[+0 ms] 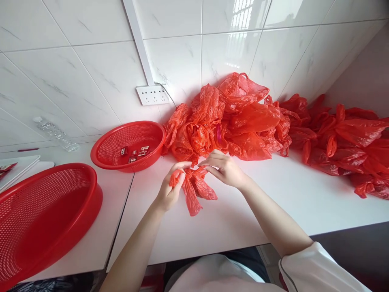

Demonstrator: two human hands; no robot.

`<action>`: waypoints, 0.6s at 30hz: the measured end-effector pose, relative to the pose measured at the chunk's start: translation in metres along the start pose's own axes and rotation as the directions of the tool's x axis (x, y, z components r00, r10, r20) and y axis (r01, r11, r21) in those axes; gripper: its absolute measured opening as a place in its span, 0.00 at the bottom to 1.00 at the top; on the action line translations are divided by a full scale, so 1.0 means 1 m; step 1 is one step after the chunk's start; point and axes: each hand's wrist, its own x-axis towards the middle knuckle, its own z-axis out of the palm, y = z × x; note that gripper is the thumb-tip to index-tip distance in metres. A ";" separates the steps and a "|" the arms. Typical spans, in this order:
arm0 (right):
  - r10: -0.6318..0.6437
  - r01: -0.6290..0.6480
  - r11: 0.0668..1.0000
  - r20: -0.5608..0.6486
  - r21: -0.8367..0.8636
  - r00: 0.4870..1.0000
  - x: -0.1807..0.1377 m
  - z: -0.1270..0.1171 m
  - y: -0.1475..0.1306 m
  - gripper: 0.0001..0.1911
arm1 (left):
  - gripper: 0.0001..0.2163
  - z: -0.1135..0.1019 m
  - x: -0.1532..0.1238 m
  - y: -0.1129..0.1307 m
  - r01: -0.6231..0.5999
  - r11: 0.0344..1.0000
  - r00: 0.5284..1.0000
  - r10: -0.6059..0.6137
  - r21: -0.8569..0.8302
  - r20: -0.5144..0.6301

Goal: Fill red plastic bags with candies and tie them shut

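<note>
My left hand (170, 187) and my right hand (225, 169) both pinch the top of a small red plastic bag (194, 190) just above the white table (231, 219). The left fingers are closed on one twisted handle, the right fingers on the other. The bag's loose ends hang down toward me. Directly behind my hands lies a big heap of red plastic bags (231, 117) against the tiled wall.
A red mesh basket (129, 140) holding a few small wrapped items stands left of the heap. A larger red basket (45, 215) sits at the near left. More red bags (343, 142) spread along the right. A clear bottle (56, 134) and a wall socket (152, 95) are at the back.
</note>
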 end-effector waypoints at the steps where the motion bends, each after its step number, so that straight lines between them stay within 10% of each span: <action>1: -0.032 0.031 0.997 -0.005 -0.064 0.999 -0.003 -0.003 0.000 0.12 | 0.14 0.001 -0.002 -0.001 0.016 1.000 1.000 -0.016 -0.015 0.004; 5: -0.048 0.048 0.984 0.003 -0.169 0.999 -0.009 -0.012 -0.001 0.12 | 0.15 0.004 -0.005 -0.003 0.070 0.997 0.997 -0.069 -0.042 0.027; 14: 0.227 -0.223 0.932 0.021 0.286 0.974 0.012 -0.015 -0.024 0.11 | 0.19 0.023 0.009 0.005 0.234 0.930 0.956 -0.167 -0.282 0.243; 18: 0.269 -0.242 0.943 -0.098 0.228 0.958 0.002 -0.023 -0.014 0.11 | 0.19 0.021 0.010 -0.002 0.222 0.910 0.974 -0.192 -0.350 0.117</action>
